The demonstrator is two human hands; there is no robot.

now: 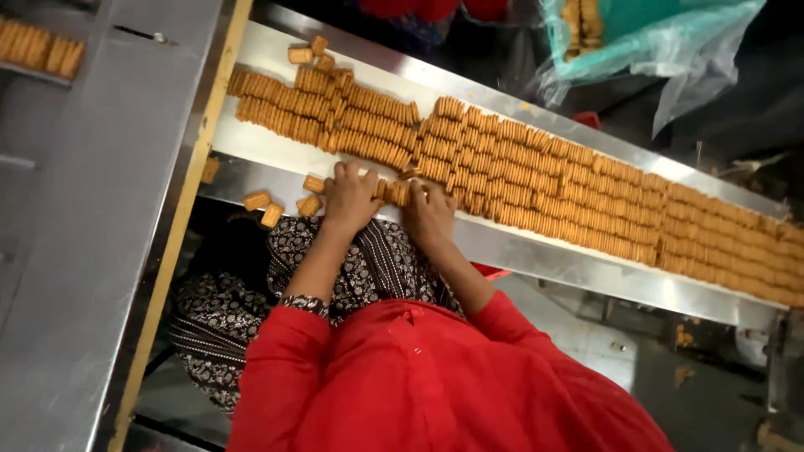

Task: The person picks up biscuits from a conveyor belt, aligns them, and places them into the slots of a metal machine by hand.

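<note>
Rows of golden-brown biscuits (536, 176) stand on edge along a white conveyor belt (251, 146) that runs from upper left to right. My left hand (347, 197) and my right hand (429, 213) rest at the belt's near edge, both in red sleeves. Between them they press a short stack of biscuits (394, 192), one hand on each end. Loose biscuits (268, 209) lie on the steel rim just left of my left hand.
A steel side rail (586, 268) borders the belt on my side. A grey metal surface (84, 251) fills the left, with more biscuits (38, 46) at its top corner. A plastic bag with biscuits (636, 42) sits beyond the belt. Patterned dark fabric (368, 268) covers my lap.
</note>
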